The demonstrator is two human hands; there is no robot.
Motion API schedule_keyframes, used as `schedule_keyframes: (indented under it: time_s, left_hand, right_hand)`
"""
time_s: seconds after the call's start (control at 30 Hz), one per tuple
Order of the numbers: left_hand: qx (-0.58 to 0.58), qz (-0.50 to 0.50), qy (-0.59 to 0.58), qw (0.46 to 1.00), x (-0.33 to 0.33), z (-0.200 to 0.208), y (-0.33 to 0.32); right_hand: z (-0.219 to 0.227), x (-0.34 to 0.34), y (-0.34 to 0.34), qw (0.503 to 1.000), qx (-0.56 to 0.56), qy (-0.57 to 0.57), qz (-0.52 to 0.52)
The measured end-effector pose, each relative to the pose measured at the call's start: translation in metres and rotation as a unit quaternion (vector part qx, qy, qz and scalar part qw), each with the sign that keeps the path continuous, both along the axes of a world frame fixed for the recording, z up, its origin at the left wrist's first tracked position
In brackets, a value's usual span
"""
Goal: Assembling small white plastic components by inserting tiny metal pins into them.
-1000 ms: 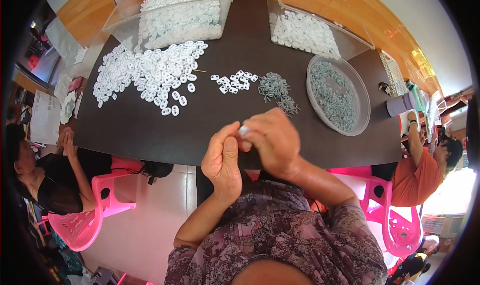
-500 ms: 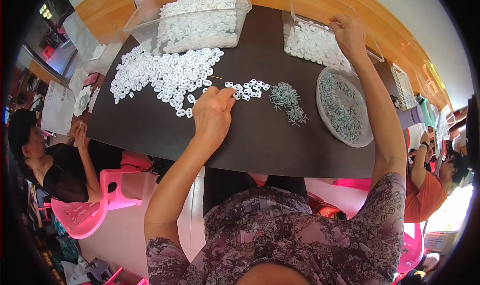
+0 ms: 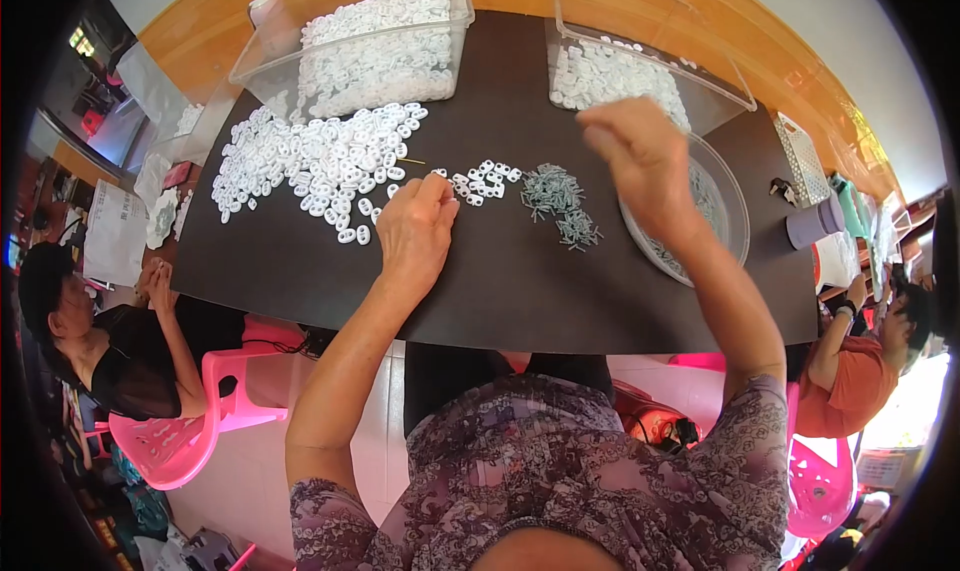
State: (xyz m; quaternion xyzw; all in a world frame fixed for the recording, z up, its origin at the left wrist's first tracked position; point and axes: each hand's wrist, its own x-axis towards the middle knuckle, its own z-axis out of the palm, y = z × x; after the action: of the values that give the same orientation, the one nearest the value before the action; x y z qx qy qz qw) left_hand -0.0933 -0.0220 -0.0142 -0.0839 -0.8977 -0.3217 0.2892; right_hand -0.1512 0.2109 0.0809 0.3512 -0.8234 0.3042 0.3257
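Observation:
My left hand (image 3: 415, 226) rests on the dark table with its fingertips pinched together; whatever is in the pinch is hidden. Just past its fingers lies a small cluster of white two-holed plastic pieces (image 3: 487, 179). On its left spreads a large heap of similar white oval pieces (image 3: 325, 161). In the air above the round bowl's near-left part is my right hand (image 3: 645, 166), fingers curled and smeared by motion, so what it holds cannot be made out. Small grey-green pins or screws (image 3: 552, 193) lie in a pile between the hands.
A clear round bowl (image 3: 742, 206) holds more grey-green pieces. Two clear bins stand at the back: a left bin (image 3: 462, 46) and a right bin (image 3: 715, 111), both with white pieces. A thin yellowish stick (image 3: 411, 161) lies by the heap. People sit at both sides.
My right hand has come from above the right bin toward me and to the left, now over the bowl. My left hand stays about where it was. The view has shifted slightly.

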Motion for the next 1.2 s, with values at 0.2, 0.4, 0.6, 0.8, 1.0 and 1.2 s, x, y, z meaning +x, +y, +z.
schedule_keyframes:
  time_s: [0.2, 0.4, 0.6, 0.8, 1.0, 1.2]
  left_hand:
    - [0.268, -0.054, -0.06, 0.96, 0.042, 0.019, 0.024]
    - [0.263, -0.067, -0.001, 0.962, 0.07, 0.019, 0.035]
    - [0.517, -0.117, -0.129, 0.838, 0.077, 0.018, 0.038]
    - [0.549, -0.112, -0.174, 0.81, 0.082, 0.01, 0.035]
    - [0.583, -0.115, -0.184, 0.783, 0.087, 0.0, 0.038]
    - [0.569, -0.111, -0.161, 0.799, 0.088, -0.004, 0.038]
  right_hand:
    - [-0.047, 0.062, -0.036, 0.937, -0.129, -0.316, 0.082]
    - [-0.061, 0.084, -0.059, 0.832, -0.248, -0.48, 0.125]
    - [-0.066, 0.093, -0.055, 0.854, -0.227, -0.46, 0.089]
    - [-0.063, 0.083, -0.029, 0.948, -0.11, -0.291, 0.064]
    - [-0.065, 0.044, 0.001, 0.991, 0.033, -0.126, -0.04]
    - [-0.079, 0.034, -0.012, 0.983, 0.171, -0.055, -0.029]
